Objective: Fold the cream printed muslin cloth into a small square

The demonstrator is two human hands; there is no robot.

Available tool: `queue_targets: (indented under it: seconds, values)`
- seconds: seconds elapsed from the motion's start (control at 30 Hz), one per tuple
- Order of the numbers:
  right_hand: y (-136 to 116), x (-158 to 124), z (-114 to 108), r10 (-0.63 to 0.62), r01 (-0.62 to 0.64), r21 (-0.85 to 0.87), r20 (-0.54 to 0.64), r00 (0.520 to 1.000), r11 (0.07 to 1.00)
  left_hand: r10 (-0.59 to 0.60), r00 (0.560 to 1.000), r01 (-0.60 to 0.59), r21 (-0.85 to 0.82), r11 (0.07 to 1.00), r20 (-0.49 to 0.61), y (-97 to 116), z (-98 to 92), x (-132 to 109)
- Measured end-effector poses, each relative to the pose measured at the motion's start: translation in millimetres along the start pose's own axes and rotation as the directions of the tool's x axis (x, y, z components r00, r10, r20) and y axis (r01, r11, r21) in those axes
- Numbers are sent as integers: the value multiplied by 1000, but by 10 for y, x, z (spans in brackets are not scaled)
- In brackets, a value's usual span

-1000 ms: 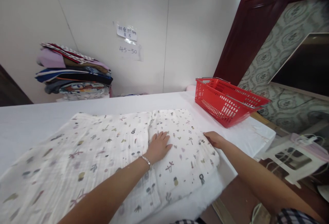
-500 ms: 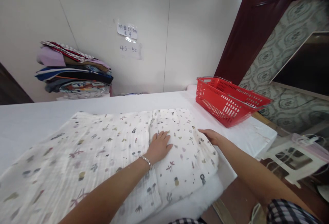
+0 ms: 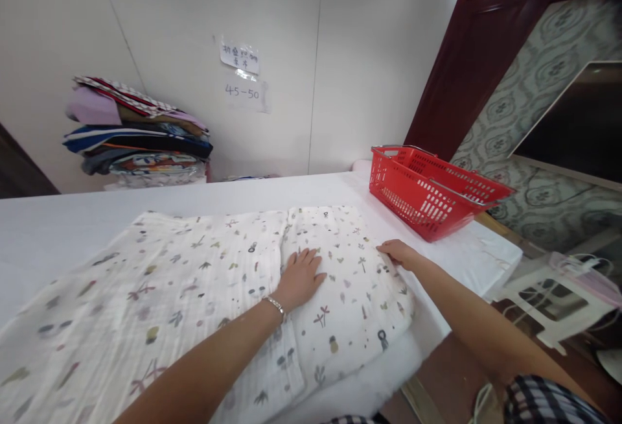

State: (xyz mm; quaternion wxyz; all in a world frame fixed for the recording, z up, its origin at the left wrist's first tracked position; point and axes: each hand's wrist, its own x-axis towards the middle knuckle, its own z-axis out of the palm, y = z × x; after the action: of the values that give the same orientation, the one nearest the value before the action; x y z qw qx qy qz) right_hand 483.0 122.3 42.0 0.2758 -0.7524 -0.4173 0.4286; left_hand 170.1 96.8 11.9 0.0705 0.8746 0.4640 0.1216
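Observation:
A white muslin blanket (image 3: pixel 204 268) printed with small palms, pineapples and sunglasses lies spread on the table, its right part folded over in a flap (image 3: pixel 340 294). My left hand (image 3: pixel 301 278), with a bracelet at the wrist, rests flat on the flap near its inner edge, fingers slightly spread. At the right folded edge, my right hand (image 3: pixel 399 254) has its fingers together on the fabric, pinching the edge. The thumb of that hand is mostly hidden. Thin cloth at the lower right edge bulges a little.
A red plastic basket (image 3: pixel 427 200) with metal handles stands at the table's back right. Folded fabrics are stacked (image 3: pixel 140 135) at the back left against the wall. The white-covered table (image 3: pixel 272 192) ends at the right, beside a white stool (image 3: pixel 549 301).
My right hand has shifted slightly right and up along the folded edge, and the fabric there lies a little flatter. My left hand has stayed in place.

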Motion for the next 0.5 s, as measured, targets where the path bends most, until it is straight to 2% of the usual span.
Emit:
queue_targets:
  seconds: [0.13,0.23,0.37,0.5]
  values:
    - [27,45,21,-3,-5,-105,-70,998,994,9,1000,-9,-19,1000,22,7,-21,-5]
    - [25,26,30,4,-12,-127,-62,998,992,3,999,-2,-26,1000,36,11,-51,5]
    - [-22,-7,-6,34,-34,-63,0,999,997,5,1000,-5,-13,1000,9,32,-106,34]
    - [-98,80,-24,75,-78,41,74,994,996,17,1000,-17,9,1000,11,64,-129,46]
